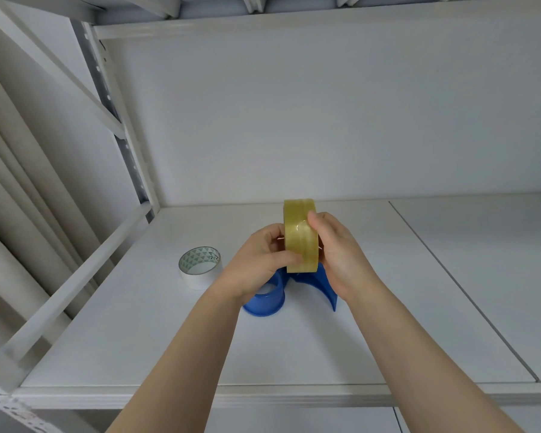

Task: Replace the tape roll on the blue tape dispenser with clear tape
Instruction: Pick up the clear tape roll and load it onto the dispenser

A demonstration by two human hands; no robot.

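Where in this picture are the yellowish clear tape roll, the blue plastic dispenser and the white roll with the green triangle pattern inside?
Yellowish clear tape roll (pixel 300 242): head view, outer tape band.
Blue plastic tape dispenser (pixel 267 303): head view, round hub wall.
White tape roll with green-patterned core (pixel 197 281): head view, white outer side.

Two tape rolls: clear roll (pixel 300 235), white roll (pixel 200 267); one dispenser (pixel 272 295).

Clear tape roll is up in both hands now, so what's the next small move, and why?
Probably lower the clear tape roll onto the blue dispenser hub. Both the left hand and right hand hold it on edge just above the dispenser, whose ring looks empty, and the white roll already lies aside on the shelf.
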